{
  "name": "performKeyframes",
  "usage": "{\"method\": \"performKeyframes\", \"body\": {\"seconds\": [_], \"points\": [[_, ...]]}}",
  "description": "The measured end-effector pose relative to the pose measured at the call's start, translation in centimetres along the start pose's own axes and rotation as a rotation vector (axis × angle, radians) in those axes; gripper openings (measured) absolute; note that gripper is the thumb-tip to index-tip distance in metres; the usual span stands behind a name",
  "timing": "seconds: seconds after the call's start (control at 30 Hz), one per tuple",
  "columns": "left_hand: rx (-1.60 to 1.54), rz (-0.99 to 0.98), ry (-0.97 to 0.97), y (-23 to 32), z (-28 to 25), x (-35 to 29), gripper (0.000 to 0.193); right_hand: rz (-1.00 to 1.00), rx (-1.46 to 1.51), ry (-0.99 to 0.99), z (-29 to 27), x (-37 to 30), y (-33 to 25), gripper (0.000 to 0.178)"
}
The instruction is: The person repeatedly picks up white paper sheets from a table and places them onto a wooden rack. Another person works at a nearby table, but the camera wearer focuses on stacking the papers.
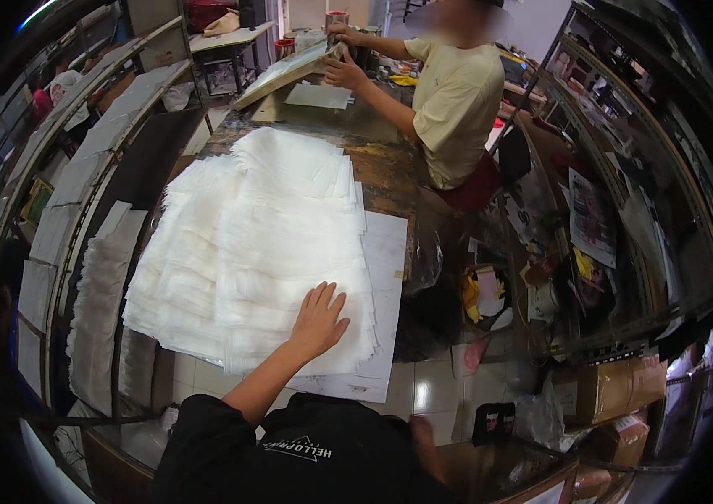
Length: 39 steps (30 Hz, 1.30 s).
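Observation:
My left hand [320, 319] lies flat, fingers spread, on a broad pile of thin white sheets [289, 227]. The sheets look like soft, cloth-like material and overlap in fanned layers, with uneven edges at the left. Under the pile's right side shows a larger pale board [388, 269] on the dark, stained worktable [386, 172]. My right hand [423, 433] is low beside my body, blurred and partly hidden, so its fingers do not show clearly.
Across the table a person [457, 109] in a pale yellow shirt handles a tilted framed screen [289, 71]. A white sheet [318, 96] lies below it. Racks of panels [79, 176] line the left; cluttered shelves [617, 168] and cardboard boxes [617, 391] stand right.

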<state>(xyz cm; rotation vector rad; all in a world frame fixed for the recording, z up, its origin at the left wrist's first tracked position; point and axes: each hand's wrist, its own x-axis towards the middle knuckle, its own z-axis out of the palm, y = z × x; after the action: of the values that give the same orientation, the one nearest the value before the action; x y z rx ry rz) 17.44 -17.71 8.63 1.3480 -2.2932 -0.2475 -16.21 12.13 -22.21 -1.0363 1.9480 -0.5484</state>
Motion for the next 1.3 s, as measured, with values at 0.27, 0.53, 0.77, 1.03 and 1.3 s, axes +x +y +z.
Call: {"method": "performKeyframes", "body": {"seconds": [0.27,0.53,0.77,1.03,1.3], "points": [[0.153,-0.031,0.012,-1.7,1.6,-1.9,0.054,0.328,-0.027,-0.136,-5.3,-6.7,-1.9,0.041],[0.171,-0.062,0.021,-1.5,1.7,-2.1,0.054,0.492,0.309,0.057,-6.5,-5.0,3.6,0.032],[0.118,-0.068,0.044,-1.3,1.8,-1.9,0.052,0.241,0.125,-0.024,-5.5,-2.9,-3.6,0.03],[-0.17,-0.123,0.267,-2.6,2.8,-2.0,0.035,0.339,0.281,0.013,-6.1,-2.1,-2.8,0.027],[-0.268,-0.165,0.353,-0.9,0.5,1.6,0.028,0.5,0.276,0.017,-7.6,-5.2,-0.4,0.033]]}}
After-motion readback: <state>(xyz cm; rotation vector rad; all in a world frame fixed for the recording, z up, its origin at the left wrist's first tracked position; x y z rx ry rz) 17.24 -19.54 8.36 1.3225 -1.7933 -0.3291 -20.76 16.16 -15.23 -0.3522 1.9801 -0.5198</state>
